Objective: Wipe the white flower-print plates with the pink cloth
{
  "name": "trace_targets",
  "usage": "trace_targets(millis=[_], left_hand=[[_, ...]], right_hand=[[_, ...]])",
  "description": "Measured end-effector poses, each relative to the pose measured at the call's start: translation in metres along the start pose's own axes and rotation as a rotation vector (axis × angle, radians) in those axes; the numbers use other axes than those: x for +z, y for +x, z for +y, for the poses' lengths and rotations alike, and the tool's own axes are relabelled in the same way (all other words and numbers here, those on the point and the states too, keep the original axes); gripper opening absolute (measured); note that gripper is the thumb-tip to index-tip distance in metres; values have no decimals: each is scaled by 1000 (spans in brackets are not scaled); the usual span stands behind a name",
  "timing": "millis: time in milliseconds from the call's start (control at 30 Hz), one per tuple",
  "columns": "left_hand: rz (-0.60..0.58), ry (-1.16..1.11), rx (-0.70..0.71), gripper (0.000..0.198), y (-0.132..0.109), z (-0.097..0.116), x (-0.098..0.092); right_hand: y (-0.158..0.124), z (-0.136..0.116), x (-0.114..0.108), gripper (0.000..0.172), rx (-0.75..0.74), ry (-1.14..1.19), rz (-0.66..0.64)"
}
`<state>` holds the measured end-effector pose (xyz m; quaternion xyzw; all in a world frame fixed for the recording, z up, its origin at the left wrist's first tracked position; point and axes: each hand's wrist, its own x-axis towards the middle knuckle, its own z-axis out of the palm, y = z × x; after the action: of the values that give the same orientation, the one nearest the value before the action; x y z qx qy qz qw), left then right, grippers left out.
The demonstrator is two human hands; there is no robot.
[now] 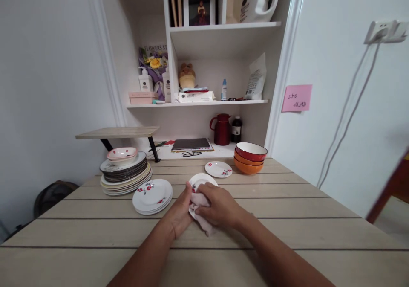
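My left hand (pixel 181 213) grips the left edge of a small white plate (pixel 204 178) with red flowers, its thumb up along the rim. Pressed against the plate's face, my right hand (pixel 220 204) holds a pale pink cloth (pixel 200 200), which hangs below the fingers. The hands hide the lower part of this plate. A short stack of white flowered plates (pixel 152 195) lies left of my left hand. Beyond the held plate, another flowered plate (pixel 218 169) lies flat on the wooden table (pixel 287 225).
At the left stands a tall stack of plates (pixel 125 174) topped by pink-dotted bowls (pixel 122 154), near a small raised shelf (pixel 118 132). Red and orange bowls (pixel 249 158) are stacked at the right. Behind are a laptop (pixel 191 144), glasses (pixel 192 154) and a red jug (pixel 222 129).
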<state>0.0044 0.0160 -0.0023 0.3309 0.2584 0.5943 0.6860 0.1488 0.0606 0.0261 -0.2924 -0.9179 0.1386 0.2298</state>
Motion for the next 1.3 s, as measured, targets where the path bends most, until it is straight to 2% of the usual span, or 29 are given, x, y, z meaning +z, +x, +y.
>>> trace_targets(millis=[67, 167, 267, 367, 500, 567, 667, 767, 900, 1033, 1167, 1300], left_hand=[[-1, 18, -7, 59, 0, -1, -2], [-17, 31, -27, 63, 1, -3, -4], [-29, 40, -35, 65, 2, -4, -5], [-4, 50, -36, 64, 1, -3, -3], [-2, 30, -30, 62, 0, -2, 2], [-18, 23, -14, 63, -1, -1, 4], [-8, 38, -8, 64, -2, 0, 4], [34, 66, -36, 65, -3, 1, 2], [6, 58, -45, 63, -2, -1, 0], [17, 39, -47, 60, 0, -2, 0], [15, 33, -50, 59, 2, 0, 0], [41, 64, -44, 57, 0, 2, 3]], right_hand=[[1, -7, 2, 32, -38, 40, 64], [6, -7, 5, 33, -7, 80, 196], [10, 4, 4, 33, 71, 73, 305], [13, 20, 1, 29, 177, 3, 340], [10, 29, -4, 26, 264, -74, 271], [7, 23, -5, 23, 182, -40, 170], [2, 7, -1, 25, -20, 53, 41], [3, -6, 5, 30, -84, 75, 72], [9, -3, 7, 33, -16, 100, 198], [14, 14, 1, 31, 149, 24, 261], [10, 24, -6, 27, 240, -97, 136], [0, 13, -8, 26, 133, -97, -52]])
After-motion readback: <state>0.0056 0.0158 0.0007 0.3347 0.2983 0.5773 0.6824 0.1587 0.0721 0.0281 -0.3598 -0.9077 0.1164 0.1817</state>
